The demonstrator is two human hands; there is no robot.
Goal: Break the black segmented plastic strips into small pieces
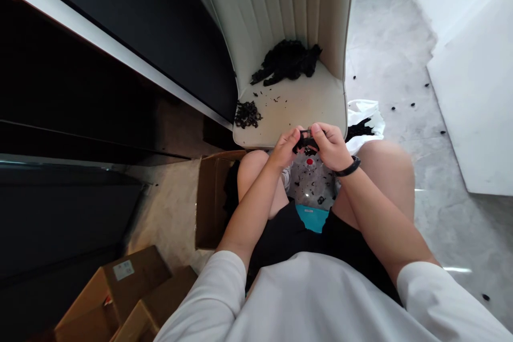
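Observation:
My left hand (285, 148) and my right hand (332, 145) are close together above my knees, at the front edge of the chair seat (304, 101). Between them they pinch a small black piece (306, 141), thumbs on top; its exact shape is hard to make out. A black band circles my right wrist. On the seat lie a large black heap (290, 60) near the backrest and a smaller pile of black bits (247, 114) at the left edge. Crumbs are scattered between the two.
Below my hands is a clear plastic bottle (315, 179) with a red cap, black scraps around it. A white bag (377, 120) with black pieces stands right of the chair. Open cardboard boxes (208, 203) are at the left. Black bits dot the floor (377, 64) at the right.

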